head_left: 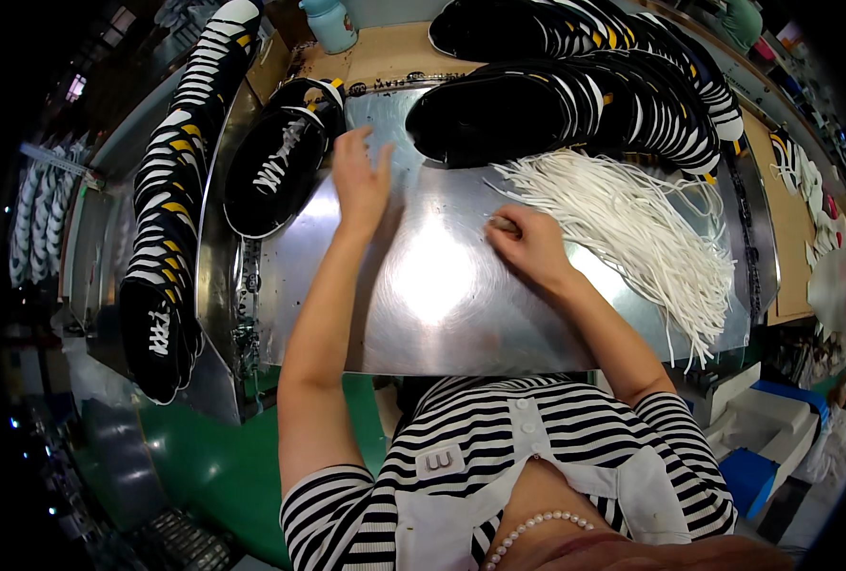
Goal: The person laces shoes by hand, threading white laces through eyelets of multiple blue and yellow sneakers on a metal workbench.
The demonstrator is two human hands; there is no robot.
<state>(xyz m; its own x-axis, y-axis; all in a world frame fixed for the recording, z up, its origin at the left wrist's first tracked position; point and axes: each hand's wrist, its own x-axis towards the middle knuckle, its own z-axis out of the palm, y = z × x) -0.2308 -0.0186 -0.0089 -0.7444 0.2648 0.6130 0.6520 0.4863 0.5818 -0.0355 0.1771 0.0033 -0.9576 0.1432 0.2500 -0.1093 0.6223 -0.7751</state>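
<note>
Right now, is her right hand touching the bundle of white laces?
Touching. The head view shows the right hand pinching the end of a lace from the white laces on the metal table.

A loose bundle of white shoelaces (632,233) fans out flat just right of the right hand (529,246), its gathered ends at the fingertips. A black shoe with white lacing (275,171) lies left of the left hand (361,181).

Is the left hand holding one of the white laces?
No, the left hand lies open on the metal table, while the right hand pinches the end of the white laces.
</note>
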